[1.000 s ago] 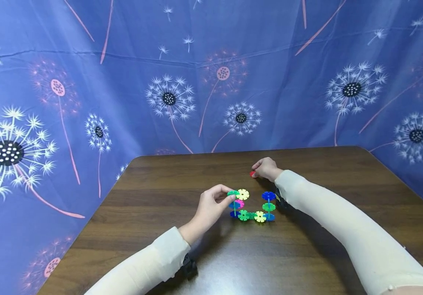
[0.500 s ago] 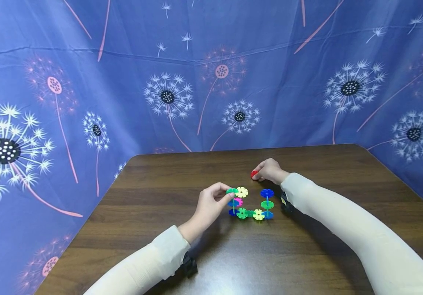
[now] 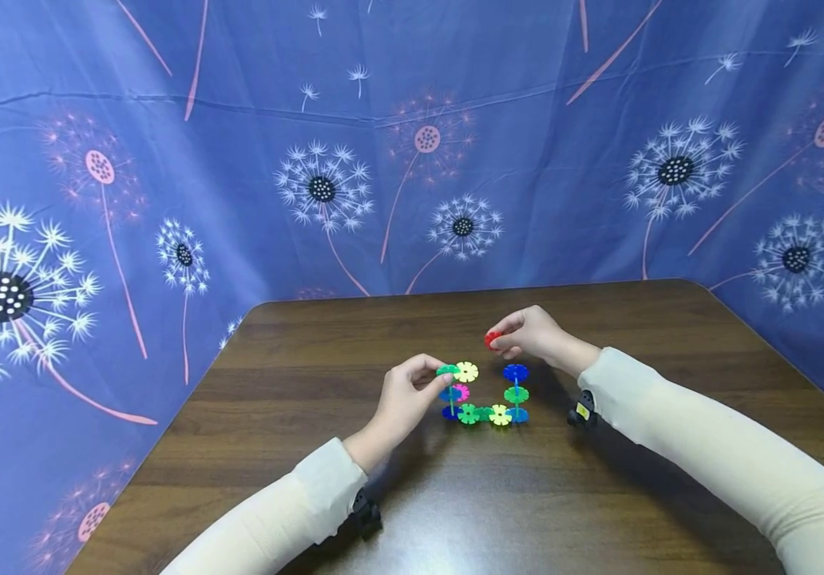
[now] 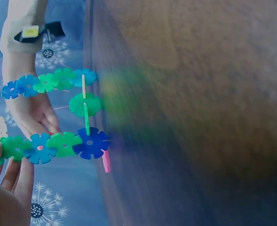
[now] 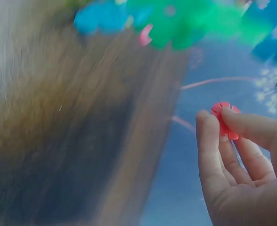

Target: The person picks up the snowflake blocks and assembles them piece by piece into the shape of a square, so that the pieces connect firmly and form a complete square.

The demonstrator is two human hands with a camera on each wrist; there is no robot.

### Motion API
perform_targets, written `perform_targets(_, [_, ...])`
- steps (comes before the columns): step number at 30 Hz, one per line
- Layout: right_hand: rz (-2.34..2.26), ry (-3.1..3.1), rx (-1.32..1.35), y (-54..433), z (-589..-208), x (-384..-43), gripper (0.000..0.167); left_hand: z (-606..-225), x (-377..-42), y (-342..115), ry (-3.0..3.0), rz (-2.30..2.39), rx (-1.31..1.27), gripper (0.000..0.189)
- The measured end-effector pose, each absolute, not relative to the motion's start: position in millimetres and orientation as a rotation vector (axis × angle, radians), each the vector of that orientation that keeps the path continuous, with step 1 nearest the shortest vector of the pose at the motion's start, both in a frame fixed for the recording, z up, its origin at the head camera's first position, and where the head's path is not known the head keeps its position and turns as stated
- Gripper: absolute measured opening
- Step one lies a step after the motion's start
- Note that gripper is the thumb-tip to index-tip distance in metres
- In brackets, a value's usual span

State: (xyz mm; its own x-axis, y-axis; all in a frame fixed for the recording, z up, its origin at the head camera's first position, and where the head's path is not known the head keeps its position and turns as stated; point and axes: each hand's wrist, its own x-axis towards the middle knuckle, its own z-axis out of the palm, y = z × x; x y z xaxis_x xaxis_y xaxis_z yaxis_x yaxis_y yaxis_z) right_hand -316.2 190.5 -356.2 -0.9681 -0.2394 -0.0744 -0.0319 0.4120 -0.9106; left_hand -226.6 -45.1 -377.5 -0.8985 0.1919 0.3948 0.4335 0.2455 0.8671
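Note:
My left hand [image 3: 402, 397] pinches the upper left corner of a U-shaped chain of snowflake discs [image 3: 485, 414], at a green disc. Blue, green, yellow and pink notched discs make up the chain. Its right column is topped by a dark blue disc [image 3: 516, 373]. Behind and above that column, my right hand [image 3: 531, 333] pinches a single red snowflake disc [image 5: 225, 120] between thumb and fingertips, apart from the chain. In the left wrist view, the dark blue corner disc [image 4: 91, 143] is near the table; whether it touches cannot be told.
The brown wooden table [image 3: 311, 351] reaches back to a blue dandelion-print cloth [image 3: 383, 200]. Small black wrist cameras [image 3: 582, 409] are strapped under both sleeves.
My right hand has turned and lifted slightly with the red disc, and its forearm has swung out to the right. The left hand still holds the chain in nearly the same place.

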Motion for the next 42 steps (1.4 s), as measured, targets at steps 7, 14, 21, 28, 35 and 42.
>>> perform_targets(7, [-1.501,2.512,-0.379,188.8,-336.2,-281.9,0.024,-353.7,-208.3,-42.6,-2.309,-1.704,-0.603,0.010])
perform_targets(14, [-1.323,2.662,-0.560,183.0,-325.9,-258.9,0.016,-353.1,-206.2,-42.4,-2.295,-1.697,-0.598,0.009])
perform_targets(21, [-1.343,2.644,-0.574,178.2,-322.5,-249.8,0.011,-363.2,-215.2,-42.2,-2.301,-1.704,-0.588,0.009])
perform_targets(28, [-1.379,2.657,-0.600,172.4,-323.9,-244.7,0.008,-383.9,-231.6,-43.1,-2.273,-1.718,-0.607,0.009])
perform_targets(35, [-1.437,2.648,-0.577,167.1,-326.0,-241.8,0.011,-385.2,-235.1,-44.6,-2.249,-1.734,-0.643,0.009])
perform_targets(42, [-1.439,2.620,-0.577,166.7,-326.1,-243.8,0.013,-382.1,-234.7,-45.1,-2.287,-1.683,-0.625,0.008])
